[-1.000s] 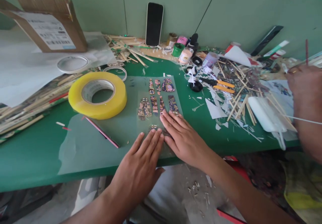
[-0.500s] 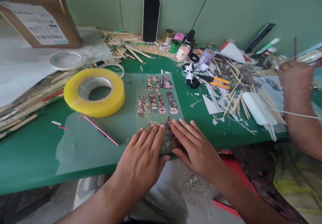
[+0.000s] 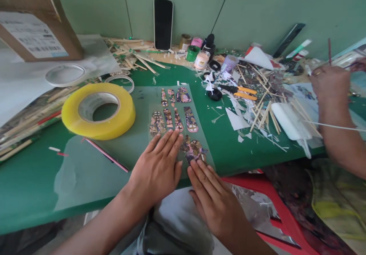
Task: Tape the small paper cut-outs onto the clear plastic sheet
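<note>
My left hand (image 3: 158, 159) lies flat, fingers stretched forward, on a clear plastic sheet (image 3: 114, 178) over the green table. Its fingertips reach the lower edge of several patterned paper cutouts (image 3: 191, 119) in two rows under the film. A larger patterned cutout (image 3: 195, 148) lies between the hands, nearer the table edge. Against its lower edge rest the fingertips of my right hand (image 3: 210, 194), which is stretched out and holds nothing. Left of the cutouts are a big roll of clear yellow tape (image 3: 127, 112) and a thin pink stick (image 3: 107, 154).
A cardboard box (image 3: 68, 37) stands at the back left; a phone (image 3: 163, 24) leans on the wall. Paint jars (image 3: 201, 60), orange-handled cutters (image 3: 246, 92), paper scraps and a white glue gun (image 3: 290, 121) lie to the right. A co-worker's hand (image 3: 330, 81) holds a thin brown stick. A red chair (image 3: 286, 209) is below.
My right hand has slid back toward the table edge, uncovering the larger cutout. My left hand has shifted slightly left. The whole view has turned a little to the right.
</note>
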Demonstrator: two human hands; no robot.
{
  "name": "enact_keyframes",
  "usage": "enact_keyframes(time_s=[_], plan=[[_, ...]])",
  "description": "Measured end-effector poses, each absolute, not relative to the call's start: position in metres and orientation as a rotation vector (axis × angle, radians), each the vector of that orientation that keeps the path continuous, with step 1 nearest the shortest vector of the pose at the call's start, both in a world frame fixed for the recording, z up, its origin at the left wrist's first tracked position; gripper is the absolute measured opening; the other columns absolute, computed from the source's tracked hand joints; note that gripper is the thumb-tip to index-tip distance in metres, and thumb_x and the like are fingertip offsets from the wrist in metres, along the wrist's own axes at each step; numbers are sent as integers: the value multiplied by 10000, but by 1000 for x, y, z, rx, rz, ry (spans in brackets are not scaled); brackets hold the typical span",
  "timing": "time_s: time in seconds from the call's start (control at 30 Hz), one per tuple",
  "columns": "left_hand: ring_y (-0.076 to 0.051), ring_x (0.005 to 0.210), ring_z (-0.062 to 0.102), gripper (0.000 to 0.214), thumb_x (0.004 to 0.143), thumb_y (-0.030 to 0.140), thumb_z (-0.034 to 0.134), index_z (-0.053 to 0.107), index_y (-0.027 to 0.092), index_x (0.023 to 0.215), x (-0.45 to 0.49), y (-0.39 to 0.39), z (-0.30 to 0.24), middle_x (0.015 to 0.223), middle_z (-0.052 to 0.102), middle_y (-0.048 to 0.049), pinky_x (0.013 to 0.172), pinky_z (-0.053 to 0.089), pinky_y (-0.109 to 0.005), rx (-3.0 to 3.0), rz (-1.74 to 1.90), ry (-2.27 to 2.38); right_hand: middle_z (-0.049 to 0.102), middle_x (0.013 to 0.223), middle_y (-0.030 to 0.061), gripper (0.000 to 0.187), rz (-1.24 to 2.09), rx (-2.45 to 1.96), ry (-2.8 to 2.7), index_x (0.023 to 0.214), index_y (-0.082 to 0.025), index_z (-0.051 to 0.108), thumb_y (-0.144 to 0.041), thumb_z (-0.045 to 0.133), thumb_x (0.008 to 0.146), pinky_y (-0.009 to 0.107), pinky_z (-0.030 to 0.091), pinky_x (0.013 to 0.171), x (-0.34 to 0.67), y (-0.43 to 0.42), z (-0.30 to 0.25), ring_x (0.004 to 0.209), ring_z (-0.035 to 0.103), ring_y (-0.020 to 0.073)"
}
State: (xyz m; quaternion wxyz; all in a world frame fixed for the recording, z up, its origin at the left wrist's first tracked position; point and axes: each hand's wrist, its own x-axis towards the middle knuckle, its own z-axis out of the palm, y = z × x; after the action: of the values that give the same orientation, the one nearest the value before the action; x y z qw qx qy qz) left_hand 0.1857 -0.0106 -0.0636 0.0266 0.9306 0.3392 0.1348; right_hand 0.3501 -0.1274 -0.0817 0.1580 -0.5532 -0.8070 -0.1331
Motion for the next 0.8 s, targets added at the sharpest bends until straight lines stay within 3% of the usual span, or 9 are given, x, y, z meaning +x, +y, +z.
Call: enact_keyframes(time_s=[0.17, 0.33, 0.43, 0.57, 0.63, 0.73, 0.8], plan=[[-281, 1358, 480, 486, 946, 255, 424, 519, 76, 1388, 187, -9, -65, 1473, 503, -127, 1127, 383, -461, 2894, 513, 988, 681, 1263, 92, 304, -340, -1546, -2285, 1204, -82, 650, -131, 485, 954, 374, 529, 1002, 353, -132, -69, 1197, 627, 219], [-255, 1225, 595, 324, 947, 171, 461, 642, 139, 1214, 173, -28, -57, 1304, 666, -62, 1077, 436, -446, 2921, 631, 696, 753, 1097, 69, 248, -366, -1519, -2130, 1094, -134, 680, -86, 497, 934, 395, 525, 968, 348, -124, -62, 1027, 698, 202], [-209, 1145, 625, 243, 920, 142, 504, 671, 211, 1082, 143, -51, -39, 1212, 706, -14, 1050, 445, -403, 2789, 722, 677, 756, 984, 66, 225, -310, -1516, -2033, 1092, -149, 662, -109, 501, 939, 383, 530, 853, 336, -115, -53, 896, 693, 199], [-161, 869, 645, 176, 905, 126, 514, 646, 224, 968, 78, -68, -20, 956, 723, -9, 794, 494, -313, 2549, 1008, 1150, 710, 849, 51, 128, -186, -1409, -2004, 1003, -163, 653, -160, 541, 940, 343, 494, 753, 306, -98, -38, 806, 635, 191], [-172, 798, 629, 85, 894, 182, 554, 626, 214, 925, 49, -61, -18, 857, 693, -13, 751, 482, -317, 2409, 1155, 1564, 693, 849, 51, 115, -150, -1352, -2022, 992, -169, 650, -169, 548, 938, 338, 479, 754, 286, -85, -32, 825, 619, 197], [-194, 771, 632, 129, 848, 328, 643, 620, 217, 910, 25, -34, -21, 856, 684, -15, 698, 468, -318, 2156, 1048, 2005, 672, 834, 49, 117, -79, -1297, -2051, 918, -184, 650, -174, 535, 934, 329, 460, 747, 256, -60, -25, 834, 601, 200], [-205, 805, 645, 205, 829, 402, 670, 632, 224, 922, 23, -12, -23, 907, 696, -15, 692, 462, -314, 2095, 946, 2063, 658, 810, 46, 129, -22, -1303, -2098, 840, -190, 640, -191, 543, 925, 330, 449, 752, 239, -44, -24, 821, 590, 200]])
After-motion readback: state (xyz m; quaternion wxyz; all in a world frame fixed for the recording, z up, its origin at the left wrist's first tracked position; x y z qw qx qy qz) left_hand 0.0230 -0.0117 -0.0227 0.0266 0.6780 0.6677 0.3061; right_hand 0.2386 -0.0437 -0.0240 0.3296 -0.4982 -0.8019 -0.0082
